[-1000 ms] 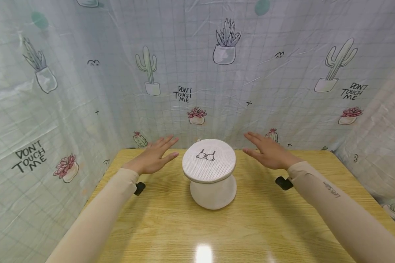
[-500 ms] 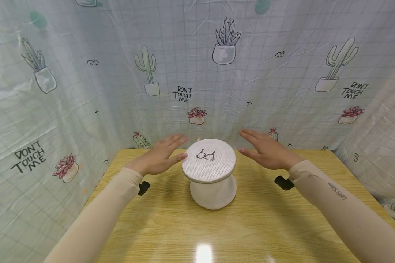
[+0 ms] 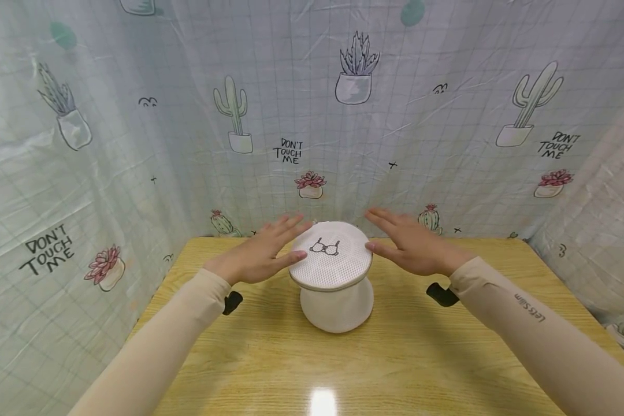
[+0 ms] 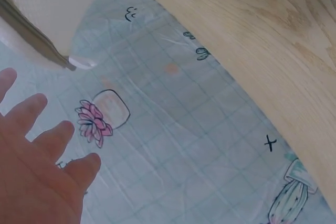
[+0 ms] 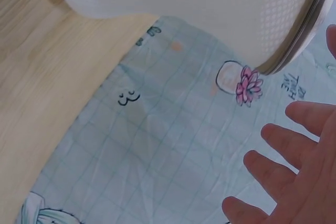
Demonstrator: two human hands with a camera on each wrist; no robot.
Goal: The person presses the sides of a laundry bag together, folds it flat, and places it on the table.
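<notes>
A white mesh bra wash bag (image 3: pixel 338 306) stands upright on the wooden table, narrow at the waist and wide at both ends. Its round top carries a small printed bra drawing (image 3: pixel 325 247). My left hand (image 3: pixel 265 251) hovers at the top's left edge, fingers spread, the thumb overlapping the mesh in the head view. On the opposite side my right hand (image 3: pixel 413 242) is held with straight fingers, its thumb tip right at the rim. Along that rim runs a zipper (image 4: pixel 31 27), with a pale tab (image 4: pixel 83 62) at its end in the left wrist view. Neither hand holds anything.
The wooden table (image 3: pixel 260 358) ends at the back against a hanging curtain (image 3: pixel 312 86) printed with potted plants, which also closes off both sides. A black wrist camera (image 3: pixel 233 302) sits under the left sleeve, another black camera (image 3: pixel 442 293) under the right.
Both hands have moved inward toward the bag, the left one going right and the right one going left. The bag stays in its place.
</notes>
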